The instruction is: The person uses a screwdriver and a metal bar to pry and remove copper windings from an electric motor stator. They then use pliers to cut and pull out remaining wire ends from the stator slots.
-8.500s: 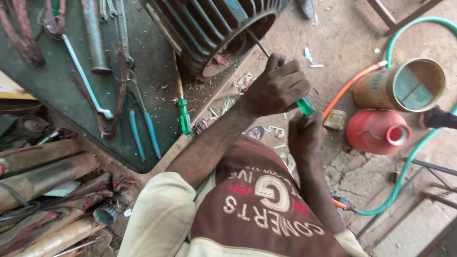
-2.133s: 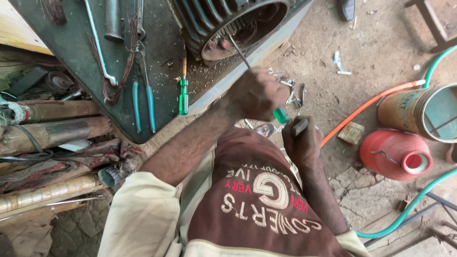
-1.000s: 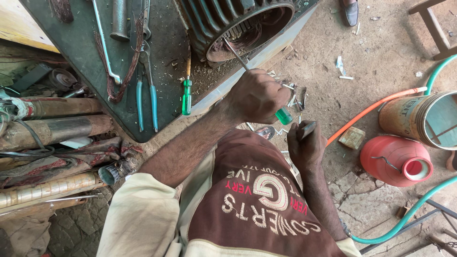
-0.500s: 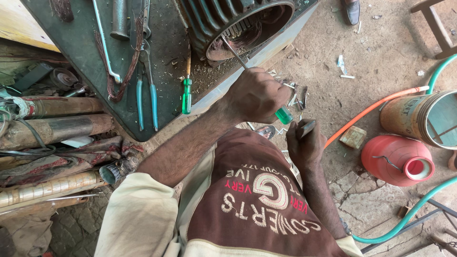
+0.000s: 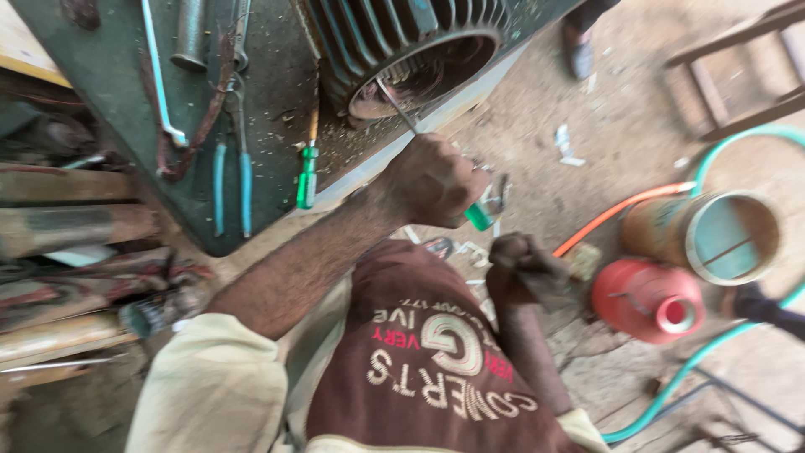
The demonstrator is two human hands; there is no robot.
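Two hands | left (image 5: pixel 432 180) grip closed on screwdriver (image 5: pixel 419 138) in motor (image 5: pixel 411 50) | right (image 5: pixel 520 268) fisted, contents unclear

motor (image 5: pixel 394 42) on bench (image 5: pixel 268 126) | pliers (image 5: pixel 231 189) left of motor | can (image 5: pixel 646 298) right

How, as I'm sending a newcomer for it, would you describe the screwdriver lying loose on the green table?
Find the ribbed motor housing on the dark green table; left of its open end lies the loose screwdriver. Its grip is bright green, unlike the blue-handled pliers beside it, and no hand holds it, unlike the held screwdriver in the left hand.
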